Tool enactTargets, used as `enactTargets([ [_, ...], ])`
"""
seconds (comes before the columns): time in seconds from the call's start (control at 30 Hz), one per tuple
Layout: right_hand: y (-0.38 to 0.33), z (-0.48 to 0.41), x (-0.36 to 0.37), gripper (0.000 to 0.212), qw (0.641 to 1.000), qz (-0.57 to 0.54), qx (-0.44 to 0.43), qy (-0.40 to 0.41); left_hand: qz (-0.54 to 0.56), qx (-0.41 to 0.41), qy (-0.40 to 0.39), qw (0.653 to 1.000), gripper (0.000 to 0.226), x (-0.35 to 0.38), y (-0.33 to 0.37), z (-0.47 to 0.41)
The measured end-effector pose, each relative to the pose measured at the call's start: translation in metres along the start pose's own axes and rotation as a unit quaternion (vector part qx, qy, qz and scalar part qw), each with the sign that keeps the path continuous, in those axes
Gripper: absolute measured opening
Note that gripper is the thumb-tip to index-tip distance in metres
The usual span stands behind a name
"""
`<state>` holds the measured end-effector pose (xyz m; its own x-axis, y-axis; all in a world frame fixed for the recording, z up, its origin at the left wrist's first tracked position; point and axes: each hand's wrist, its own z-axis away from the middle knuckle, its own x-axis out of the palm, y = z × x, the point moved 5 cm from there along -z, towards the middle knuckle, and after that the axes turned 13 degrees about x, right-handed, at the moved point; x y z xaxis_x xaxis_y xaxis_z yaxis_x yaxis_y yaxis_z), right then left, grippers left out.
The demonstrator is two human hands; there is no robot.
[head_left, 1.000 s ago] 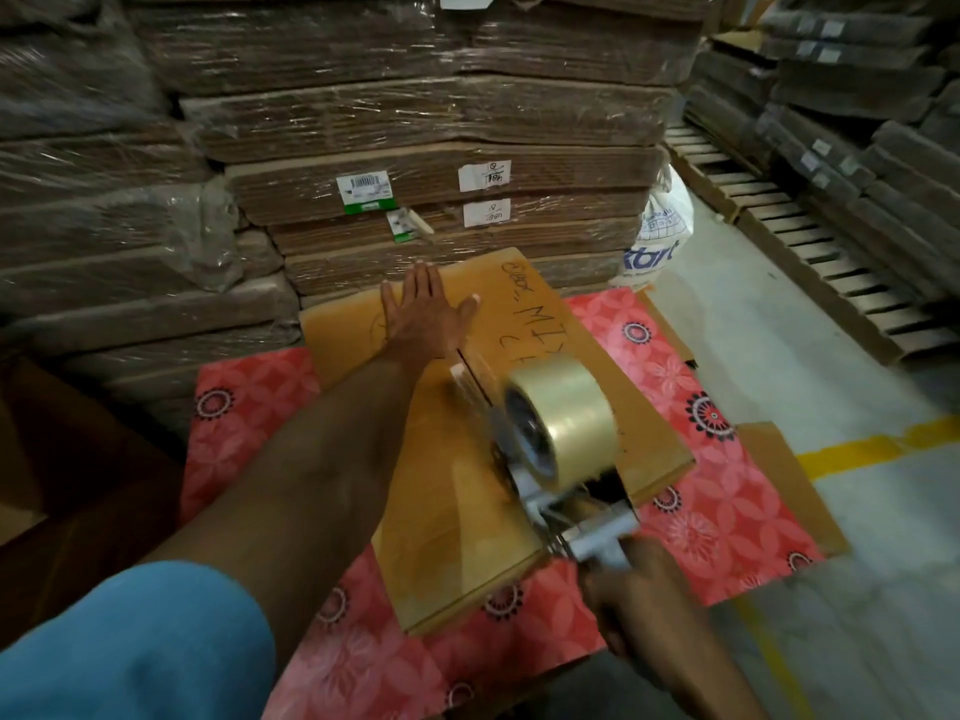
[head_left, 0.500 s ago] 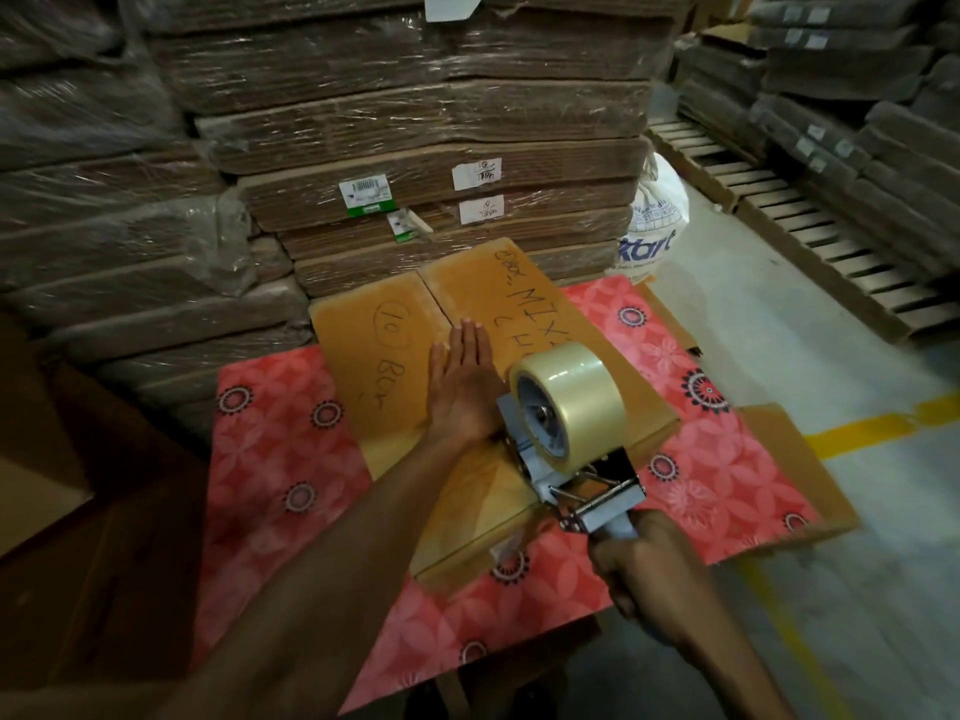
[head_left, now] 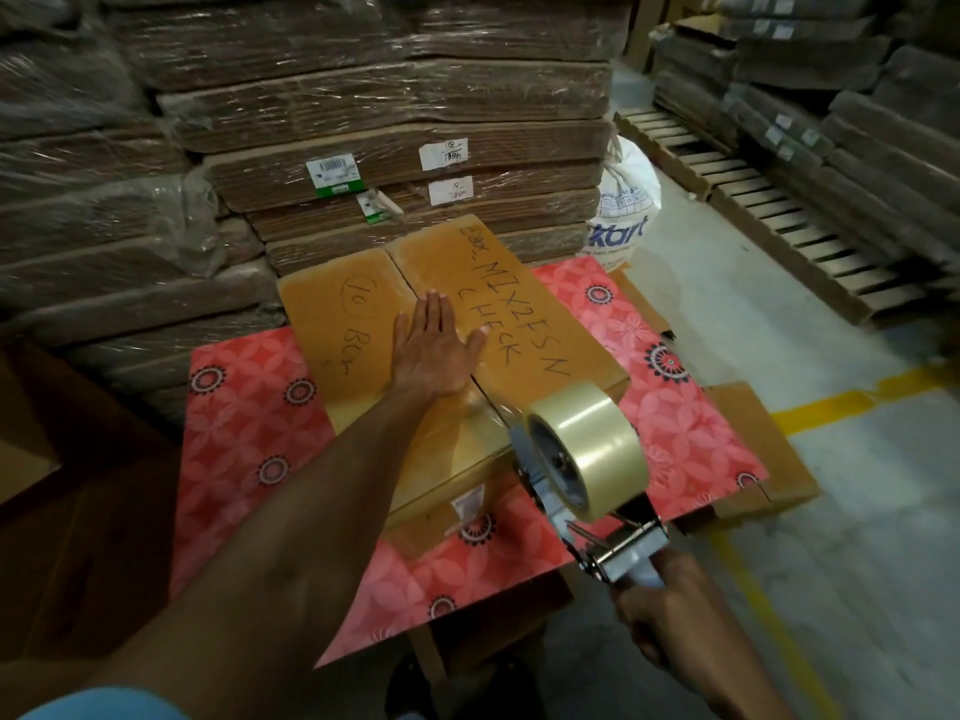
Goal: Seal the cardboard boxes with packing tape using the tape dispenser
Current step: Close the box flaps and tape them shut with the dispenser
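A brown cardboard box (head_left: 337, 324) with black handwriting lies on a table covered by a red flowered cloth (head_left: 244, 407). My left hand (head_left: 434, 348) rests flat, fingers spread, on the box's centre seam. My right hand (head_left: 662, 610) grips the handle of a metal tape dispenser (head_left: 587, 459) that carries a roll of clear tape. The dispenser sits at the box's near right corner, over the edge. A shiny strip of tape runs along the seam from below my left hand to the dispenser.
Shrink-wrapped stacks of flat cardboard (head_left: 384, 106) rise right behind the table. A white printed sack (head_left: 623, 215) stands at their right end. Wooden pallets (head_left: 753, 200) and more stacks line the right side. A yellow floor line (head_left: 852, 402) crosses the concrete.
The dispenser has been pulled back toward me along the seam to the box's near edge. My left hand stays flat on the seam, now farther from the dispenser.
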<state>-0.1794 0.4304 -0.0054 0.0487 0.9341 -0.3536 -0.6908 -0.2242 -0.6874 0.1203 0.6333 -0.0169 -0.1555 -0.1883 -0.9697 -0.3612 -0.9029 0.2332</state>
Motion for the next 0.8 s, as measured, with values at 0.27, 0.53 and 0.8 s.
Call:
enactTargets([
  [0.27, 0.017, -0.01, 0.018, 0.026, 0.999, -0.031, 0.014, -0.013, -0.009, 0.045, 0.007, 0.999, 0.085, -0.002, 0.019, 0.02],
  [0.53, 0.021, -0.025, 0.023, 0.021, 0.996, -0.082, 0.034, -0.023, -0.082, 0.24, -0.005, 0.967, 0.071, 0.03, 0.052, 0.097],
  [0.8, 0.031, -0.028, 0.043, 0.02, 0.959, -0.226, 0.103, -0.136, -0.078, 0.231, -0.009, 0.97, 0.067, 0.028, 0.058, 0.095],
])
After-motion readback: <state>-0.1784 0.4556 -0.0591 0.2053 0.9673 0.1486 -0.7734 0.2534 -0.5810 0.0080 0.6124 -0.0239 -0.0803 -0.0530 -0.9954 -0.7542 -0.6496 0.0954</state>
